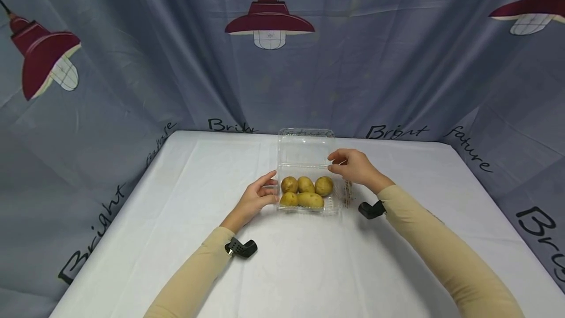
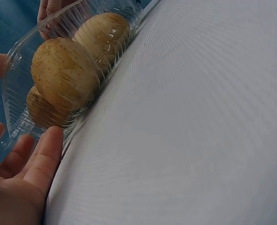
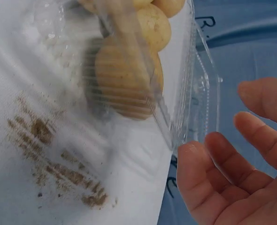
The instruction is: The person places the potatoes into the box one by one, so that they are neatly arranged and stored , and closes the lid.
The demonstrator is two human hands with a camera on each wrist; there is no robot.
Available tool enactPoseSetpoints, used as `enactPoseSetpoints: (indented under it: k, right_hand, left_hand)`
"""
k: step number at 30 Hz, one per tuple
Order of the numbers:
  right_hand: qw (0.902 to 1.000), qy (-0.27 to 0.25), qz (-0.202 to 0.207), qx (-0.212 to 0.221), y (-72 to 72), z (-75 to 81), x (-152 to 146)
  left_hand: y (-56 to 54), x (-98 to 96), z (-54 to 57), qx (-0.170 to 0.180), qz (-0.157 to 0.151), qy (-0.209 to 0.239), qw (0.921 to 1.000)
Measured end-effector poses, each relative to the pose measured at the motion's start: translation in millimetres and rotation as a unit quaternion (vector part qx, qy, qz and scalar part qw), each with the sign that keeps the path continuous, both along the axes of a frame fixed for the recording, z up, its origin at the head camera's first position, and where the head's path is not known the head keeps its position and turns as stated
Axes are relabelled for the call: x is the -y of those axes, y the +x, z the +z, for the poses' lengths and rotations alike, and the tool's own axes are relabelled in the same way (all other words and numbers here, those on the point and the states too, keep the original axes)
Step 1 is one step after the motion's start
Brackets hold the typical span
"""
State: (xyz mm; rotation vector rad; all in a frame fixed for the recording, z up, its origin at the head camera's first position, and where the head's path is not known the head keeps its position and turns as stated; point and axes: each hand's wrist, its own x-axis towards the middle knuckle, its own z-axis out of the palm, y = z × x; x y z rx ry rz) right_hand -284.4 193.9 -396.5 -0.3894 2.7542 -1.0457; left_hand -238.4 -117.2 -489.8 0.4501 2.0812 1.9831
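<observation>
A clear plastic clamshell box (image 1: 333,207) lies on the table with its lid (image 1: 304,148) folded back away from me. Several yellow-brown potatoes (image 1: 324,186) sit in its tray. My left hand (image 1: 258,195) is at the box's left side, fingers spread and fairly straight. In the left wrist view, a fingertip comes right up to the ribbed wall beside a potato (image 2: 65,72). Over the right rear corner, near the hinge, is my right hand (image 1: 353,165). Its fingers bend loosely around nothing, as the right wrist view shows, close to the clear plastic edge.
A brown smudge of dirt (image 3: 58,164) marks the white tablecloth (image 1: 282,269) just right of the box. Dark wrist cameras (image 1: 242,248) sit on both sleeves. A blue-grey curtain (image 1: 353,72) printed with red lamps hangs around the table's back and sides.
</observation>
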Motion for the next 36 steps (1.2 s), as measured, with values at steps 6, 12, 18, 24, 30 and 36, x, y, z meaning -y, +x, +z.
enactPoseSetpoints:
  k: [6,12,18,24,30,36]
  right_hand:
    - [0.9988,-0.034,-0.028,0.021,-1.5,-4.6,-13]
    - [0.9937,-0.079,-0.066,0.044,0.6,-9.4,-21]
    - [0.9801,-0.152,-0.105,0.074,-6.6,-12.4,-28]
    - [0.9660,-0.185,-0.147,0.105,-21.2,-12.3,-31]
    - [0.9612,-0.180,-0.161,0.133,-34.6,-13.8,-28]
    - [0.9567,-0.185,-0.172,0.144,-41.0,-18.4,-25]
  left_hand:
    - [-4.6,0.8,4.6,0.011,0.026,-0.018,0.9994]
    - [-15.2,4.0,17.3,0.014,0.060,-0.033,0.9976]
    - [-38.2,1.6,32.6,0.022,0.085,-0.028,0.9957]
    - [-65.8,-4.6,44.0,0.059,0.097,0.016,0.9934]
    - [-83.5,-11.1,52.6,0.089,0.100,-0.003,0.9909]
    - [-97.1,-13.2,52.8,0.123,0.100,-0.007,0.9872]
